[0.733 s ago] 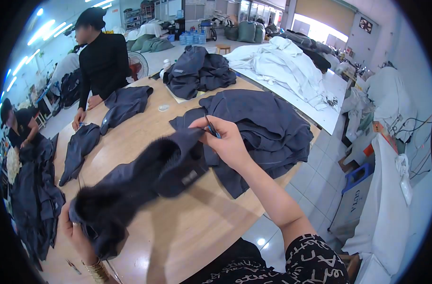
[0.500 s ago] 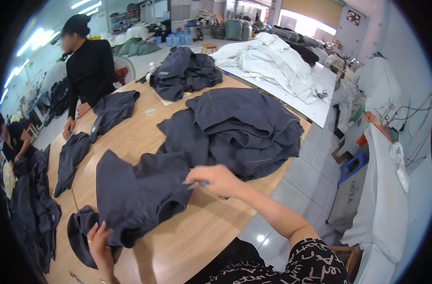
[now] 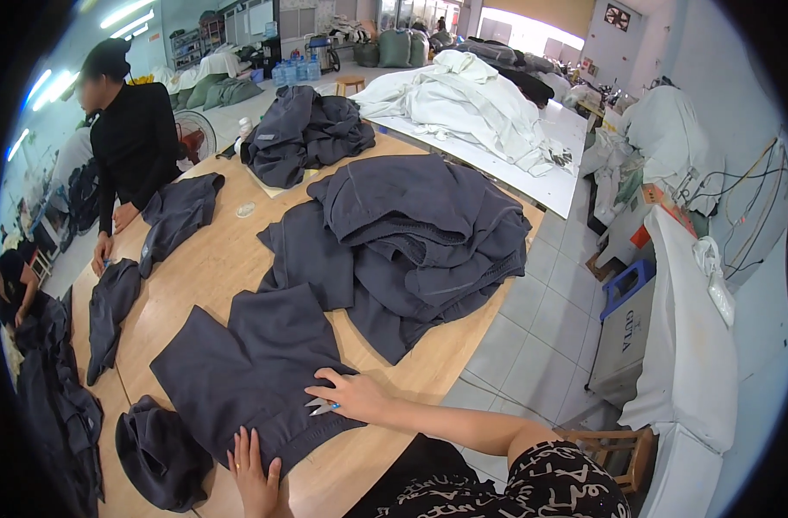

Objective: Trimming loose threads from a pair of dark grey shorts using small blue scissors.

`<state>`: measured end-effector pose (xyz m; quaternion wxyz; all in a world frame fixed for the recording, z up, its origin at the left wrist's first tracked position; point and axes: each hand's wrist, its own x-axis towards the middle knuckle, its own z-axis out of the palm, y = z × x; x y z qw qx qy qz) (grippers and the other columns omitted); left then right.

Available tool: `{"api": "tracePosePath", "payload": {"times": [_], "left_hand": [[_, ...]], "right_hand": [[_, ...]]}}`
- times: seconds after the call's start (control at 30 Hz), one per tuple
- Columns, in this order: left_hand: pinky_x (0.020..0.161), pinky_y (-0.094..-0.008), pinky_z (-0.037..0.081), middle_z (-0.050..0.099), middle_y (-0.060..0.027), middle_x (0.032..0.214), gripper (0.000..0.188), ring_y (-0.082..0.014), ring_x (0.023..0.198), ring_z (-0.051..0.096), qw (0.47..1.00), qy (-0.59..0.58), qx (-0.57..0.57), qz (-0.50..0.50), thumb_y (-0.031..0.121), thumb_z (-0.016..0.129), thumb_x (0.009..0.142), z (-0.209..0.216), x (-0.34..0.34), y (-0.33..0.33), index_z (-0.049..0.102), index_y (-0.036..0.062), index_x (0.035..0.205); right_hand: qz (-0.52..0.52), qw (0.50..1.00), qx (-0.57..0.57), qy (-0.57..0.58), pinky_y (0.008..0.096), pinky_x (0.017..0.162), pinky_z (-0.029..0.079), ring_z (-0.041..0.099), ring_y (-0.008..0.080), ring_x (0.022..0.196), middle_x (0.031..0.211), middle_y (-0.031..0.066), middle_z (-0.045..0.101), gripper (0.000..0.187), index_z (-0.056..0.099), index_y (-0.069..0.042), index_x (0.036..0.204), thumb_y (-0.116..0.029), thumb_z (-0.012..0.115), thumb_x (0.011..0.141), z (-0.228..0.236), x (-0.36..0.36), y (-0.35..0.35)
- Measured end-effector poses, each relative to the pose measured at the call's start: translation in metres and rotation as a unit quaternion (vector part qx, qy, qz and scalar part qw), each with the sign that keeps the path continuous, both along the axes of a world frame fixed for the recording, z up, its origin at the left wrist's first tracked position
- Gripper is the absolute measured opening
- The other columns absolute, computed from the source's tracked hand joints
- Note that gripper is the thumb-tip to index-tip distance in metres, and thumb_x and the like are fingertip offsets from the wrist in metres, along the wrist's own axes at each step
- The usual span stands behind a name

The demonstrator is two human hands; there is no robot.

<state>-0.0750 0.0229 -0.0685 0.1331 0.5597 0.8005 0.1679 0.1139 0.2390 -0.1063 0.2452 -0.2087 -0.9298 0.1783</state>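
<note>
Now your right hand (image 3: pixel 352 397) lies flat on the dark grey garment (image 3: pixel 251 371), small snips (image 3: pixel 320 406) under its fingers; your left hand (image 3: pixel 256 479) presses the near hem. Smooth outward across the near wooden table (image 3: pixel 428 363).

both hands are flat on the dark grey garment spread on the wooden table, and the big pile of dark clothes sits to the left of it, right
Not quite. The head view shows the left hand and right hand flat on the dark grey garment spread on the wooden table, but the big pile of dark clothes sits beyond it to the right, not the left.
</note>
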Motion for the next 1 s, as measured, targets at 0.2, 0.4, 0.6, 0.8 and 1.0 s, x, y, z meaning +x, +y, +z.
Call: {"api": "tracePosePath", "payload": {"times": [0.2, 0.4, 0.6, 0.8, 1.0], "left_hand": [[0.114, -0.0518, 0.012, 0.025, -0.0165, 0.153, 0.061, -0.0345, 0.143, 0.019, 0.999, -0.018, 0.032, 0.006, 0.033, 0.051, 0.094, -0.006, -0.006, -0.018, 0.032, 0.0081, 0.146], [0.111, -0.0449, 0.023, 0.039, -0.0176, 0.145, 0.051, -0.0367, 0.133, 0.033, 0.976, -0.102, 0.185, 0.049, 0.032, 0.056, 0.092, -0.005, 0.005, -0.025, 0.048, 0.0046, 0.135], [0.111, -0.0409, 0.027, 0.035, -0.0143, 0.143, 0.049, -0.0295, 0.132, 0.035, 0.908, -0.128, 0.336, 0.215, 0.016, 0.061, 0.088, -0.041, -0.009, -0.032, 0.047, 0.0029, 0.133], [0.104, -0.0353, 0.038, 0.041, -0.0108, 0.135, 0.046, -0.0240, 0.128, 0.040, 0.864, -0.196, 0.372, 0.276, 0.006, 0.062, 0.086, -0.030, -0.014, -0.013, 0.048, 0.0069, 0.130], [0.094, -0.0301, 0.043, 0.045, -0.0081, 0.132, 0.043, -0.0196, 0.115, 0.048, 0.856, -0.186, 0.347, 0.336, 0.011, 0.065, 0.085, -0.040, -0.020, -0.040, 0.052, 0.0082, 0.126]], "right_hand": [[0.007, 1.000, -0.007, 0.029, 0.0340, 0.060, 0.054, 0.066, 0.0259, 0.070, 0.118, 0.0078, 0.052, 0.038, 0.062, -0.016, 0.113, -0.011, 0.067, 0.076, -0.002, 0.003, -0.002], [-0.042, 0.994, -0.022, 0.103, 0.0328, 0.059, 0.053, 0.065, 0.0235, 0.074, 0.117, 0.0053, 0.052, 0.042, 0.061, -0.014, 0.114, -0.008, 0.068, 0.073, -0.002, 0.012, -0.007], [-0.079, 0.983, -0.078, 0.144, 0.0319, 0.068, 0.052, 0.063, 0.0221, 0.085, 0.111, 0.0056, 0.052, 0.049, 0.061, -0.014, 0.115, 0.002, 0.063, 0.069, 0.002, 0.009, -0.007], [-0.077, 0.989, -0.085, 0.094, 0.0309, 0.067, 0.052, 0.060, 0.0189, 0.086, 0.114, 0.0099, 0.050, 0.056, 0.061, -0.013, 0.119, 0.013, 0.057, 0.069, 0.027, 0.031, -0.001], [-0.103, 0.986, -0.098, 0.087, 0.0298, 0.063, 0.047, 0.057, 0.0216, 0.085, 0.106, 0.0106, 0.051, 0.044, 0.065, -0.010, 0.111, 0.012, 0.062, 0.073, 0.013, 0.024, -0.012]]}}
